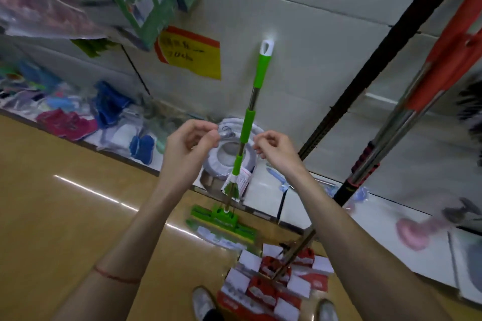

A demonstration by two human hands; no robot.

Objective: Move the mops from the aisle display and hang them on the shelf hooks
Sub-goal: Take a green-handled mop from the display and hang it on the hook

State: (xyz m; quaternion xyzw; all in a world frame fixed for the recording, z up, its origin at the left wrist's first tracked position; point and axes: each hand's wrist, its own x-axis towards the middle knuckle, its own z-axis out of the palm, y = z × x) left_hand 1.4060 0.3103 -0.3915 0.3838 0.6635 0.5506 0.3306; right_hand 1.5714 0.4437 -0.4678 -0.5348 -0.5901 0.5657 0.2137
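One view only: head camera, wide-angle. We look from head height forward and steeply down along our own forearms. Landmark: the green mop (248,122), standing near the frame's centre, close in front of us. Our left hand (190,147) and right hand (276,152) are raised just either side of its handle. Below the mop, our shoes (204,303) reach the bottom edge. Behind the mop, the white shelf wall (326,21) fills the upper frame, tilted.

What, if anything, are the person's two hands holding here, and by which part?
Neither hand grips the green-handled flat mop. The left hand and right hand have curled fingers that may pinch something thin; it cannot be told.
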